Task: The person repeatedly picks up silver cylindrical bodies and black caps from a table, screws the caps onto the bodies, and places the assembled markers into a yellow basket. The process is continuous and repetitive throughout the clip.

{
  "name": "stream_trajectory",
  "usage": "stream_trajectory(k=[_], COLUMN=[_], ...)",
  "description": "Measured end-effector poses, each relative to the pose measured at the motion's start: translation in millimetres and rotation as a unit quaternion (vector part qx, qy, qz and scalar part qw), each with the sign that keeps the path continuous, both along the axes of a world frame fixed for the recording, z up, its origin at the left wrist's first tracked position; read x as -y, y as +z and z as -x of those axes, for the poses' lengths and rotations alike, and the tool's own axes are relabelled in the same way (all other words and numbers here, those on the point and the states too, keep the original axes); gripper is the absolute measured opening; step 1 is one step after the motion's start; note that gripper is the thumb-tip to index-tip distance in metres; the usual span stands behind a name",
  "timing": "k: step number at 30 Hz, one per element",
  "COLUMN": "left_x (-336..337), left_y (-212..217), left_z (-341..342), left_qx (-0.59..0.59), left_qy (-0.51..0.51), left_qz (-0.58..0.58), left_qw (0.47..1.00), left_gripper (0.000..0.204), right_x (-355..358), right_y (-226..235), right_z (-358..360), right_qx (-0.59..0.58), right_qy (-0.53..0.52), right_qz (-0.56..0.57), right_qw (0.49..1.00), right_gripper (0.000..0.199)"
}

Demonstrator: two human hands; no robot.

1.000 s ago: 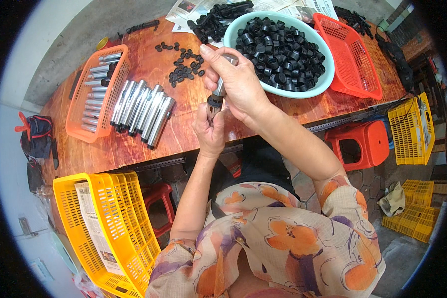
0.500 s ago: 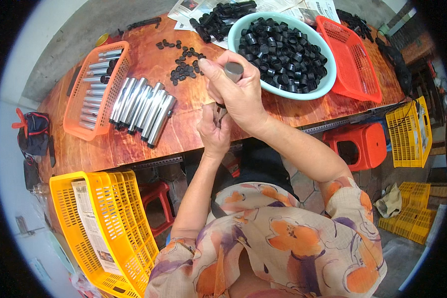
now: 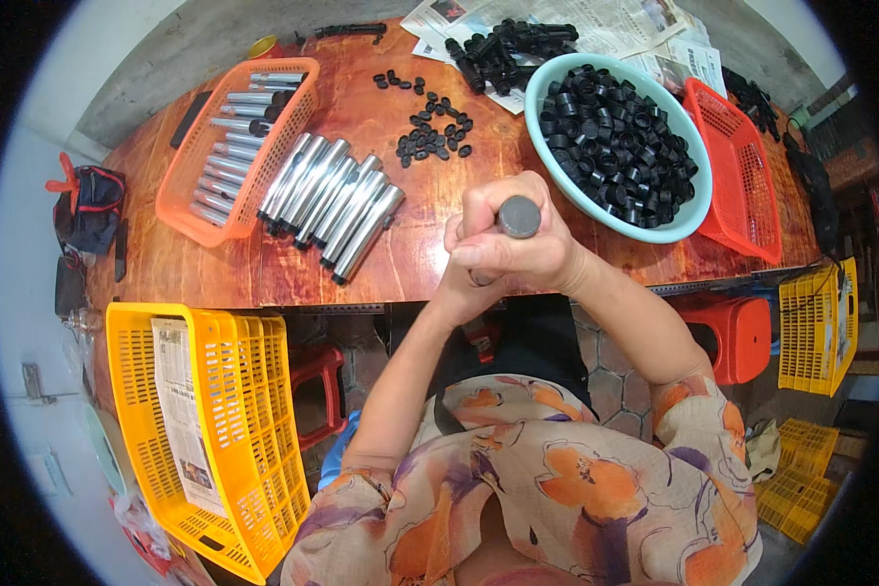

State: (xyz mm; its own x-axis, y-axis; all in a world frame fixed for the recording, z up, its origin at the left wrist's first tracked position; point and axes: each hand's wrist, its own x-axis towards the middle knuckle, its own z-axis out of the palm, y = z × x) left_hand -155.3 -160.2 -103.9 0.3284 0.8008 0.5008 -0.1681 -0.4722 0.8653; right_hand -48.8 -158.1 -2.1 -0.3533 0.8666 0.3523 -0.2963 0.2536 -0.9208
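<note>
Wrapping around a grey, round-ended cylinder (image 3: 519, 217), the right hand (image 3: 547, 242) touches the left hand (image 3: 468, 291), whose grip is too hidden to tell.

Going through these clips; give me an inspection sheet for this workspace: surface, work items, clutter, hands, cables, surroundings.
Surface: glossy reddish-brown tabletop.
Work items: dark-ended cylinder in hand; chrome tubes beside the orange basket, others inside it; loose small black pieces; black caps heaped in the pale-green basin.
Clutter: newspaper partly under elongated black parts; red basket beside the basin.
Hands: right hand closed around the cylinder; left hand partly hidden behind it, grip unclear.
Cables: possible thin dark cord at far right, unclear.
Surroundings: yellow crates on both sides; red stools.
</note>
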Motion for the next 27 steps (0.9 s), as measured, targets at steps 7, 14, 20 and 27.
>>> stream_trajectory(k=[7, 14, 20, 27], left_x=[10.4, -6.0, 10.4, -0.6], left_y=[-11.8, -19.2, -25.6, -20.8], left_z=[-13.3, 8.0, -12.5, -7.6], left_qx=[-0.042, -0.074, -0.098, -0.030], left_qy=[0.157, -0.070, 0.183, 0.050], left_qz=[0.023, 0.120, 0.022, 0.042], left_qw=[0.986, 0.988, 0.978, 0.997], left_gripper=[0.007, 0.011, 0.019, 0.025], right_x=[13.4, 7.1, 15.9, 12.3], right_y=[5.9, 4.8, 1.4, 7.6], right_z=[4.3, -8.6, 4.8, 3.1], right_qx=[0.037, 0.028, 0.020, -0.011], right_qy=[-0.236, -0.222, -0.322, -0.276], right_qz=[-0.041, -0.043, -0.080, -0.040], right_qw=[0.970, 0.974, 0.943, 0.960], right_gripper=[0.027, 0.029, 0.030, 0.030])
